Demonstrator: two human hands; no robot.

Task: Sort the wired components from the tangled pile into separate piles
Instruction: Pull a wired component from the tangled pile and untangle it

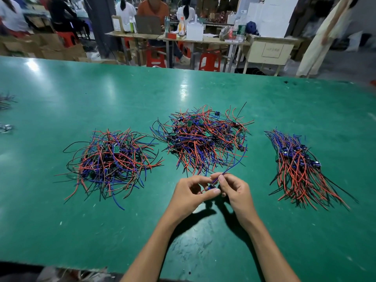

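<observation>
1. Both forearms in from the near edge, converging over the green table (61,200); hands raised just above the surface, shadows cast beneath.
2. Left hand (190,193): palm turned toward the right hand, fingers curled, thumb stretched across to the wired component (211,187), gripping it from the left.
3. Right hand (232,188): fingers curled, thumb and forefinger pinching the component's blue wire (234,167) just above the small dark body.
4. Blue wire arcing up and away from the pinch toward the middle tangled pile (205,139), tip over the pile's near right edge; cannot tell if touching it.
5. Component held between the hands, just in front of the middle pile.
6. Left pile (112,161): loose tangle of red, blue, black leads with small green boards.
7. Right pile (301,167): leads roughly aligned, fanned toward the near right.
8. Three piles well apart on the table.
9. Behind the table: red stools (209,61), cluttered workbench (203,40), seated people.
</observation>
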